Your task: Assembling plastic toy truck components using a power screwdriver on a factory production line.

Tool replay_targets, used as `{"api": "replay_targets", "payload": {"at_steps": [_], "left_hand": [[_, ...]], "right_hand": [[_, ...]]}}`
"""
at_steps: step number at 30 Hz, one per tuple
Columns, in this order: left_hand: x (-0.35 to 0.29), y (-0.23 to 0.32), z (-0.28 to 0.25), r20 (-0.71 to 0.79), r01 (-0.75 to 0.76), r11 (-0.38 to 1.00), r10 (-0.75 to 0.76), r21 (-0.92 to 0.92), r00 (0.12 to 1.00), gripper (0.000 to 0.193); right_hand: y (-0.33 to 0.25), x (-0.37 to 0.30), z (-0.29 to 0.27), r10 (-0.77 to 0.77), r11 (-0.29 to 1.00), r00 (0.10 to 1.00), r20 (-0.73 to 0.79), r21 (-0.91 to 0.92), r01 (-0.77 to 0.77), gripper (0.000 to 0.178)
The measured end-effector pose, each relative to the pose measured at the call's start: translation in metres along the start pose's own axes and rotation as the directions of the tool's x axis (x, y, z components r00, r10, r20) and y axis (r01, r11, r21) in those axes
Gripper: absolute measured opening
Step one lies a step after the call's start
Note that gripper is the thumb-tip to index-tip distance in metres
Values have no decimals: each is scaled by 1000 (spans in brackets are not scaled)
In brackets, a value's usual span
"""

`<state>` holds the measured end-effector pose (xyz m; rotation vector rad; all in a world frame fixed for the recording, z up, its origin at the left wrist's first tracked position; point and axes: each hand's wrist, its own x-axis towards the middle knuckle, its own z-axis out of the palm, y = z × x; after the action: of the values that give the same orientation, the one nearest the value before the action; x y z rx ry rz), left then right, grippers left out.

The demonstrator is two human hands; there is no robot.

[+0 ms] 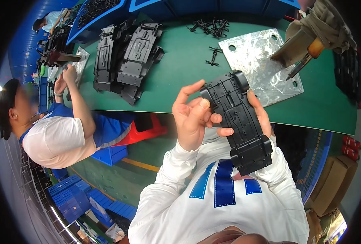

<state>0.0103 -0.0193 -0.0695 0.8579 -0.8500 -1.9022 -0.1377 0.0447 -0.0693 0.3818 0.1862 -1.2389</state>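
Left of your left grip (192,120) you have a co-worker (54,142), a red stool (142,135) and blue crates (69,196), with a cardboard box (334,184) and red cylinders (350,147) well to its right.

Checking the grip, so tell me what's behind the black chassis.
The white shirt and part of the right hand show past the edges of the black chassis; the rest of that hand and the chassis's far side are covered.

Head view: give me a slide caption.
Left hand and right hand hold a black chassis near a green table.
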Motion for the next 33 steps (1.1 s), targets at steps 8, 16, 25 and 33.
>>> {"api": "replay_targets", "payload": {"at_steps": [8,16,25,33], "left_hand": [[5,-3,5,43,20,1000,-20,-2,999,47],[-1,1,31,-53,138,990,-136,32,989,42],[7,-22,35,74,99,994,-103,55,992,40],[11,-10,32,91,107,992,-113,70,989,42]], "right_hand": [[-9,-5,1,-17,1000,1000,22,11,16,57],[-17,-9,-19,-37,998,988,150,51,30,60],[-34,-29,-31,-64,998,997,46,4,64,68],[-31,-28,-19,-29,993,995,96,-113,40,65]]}}
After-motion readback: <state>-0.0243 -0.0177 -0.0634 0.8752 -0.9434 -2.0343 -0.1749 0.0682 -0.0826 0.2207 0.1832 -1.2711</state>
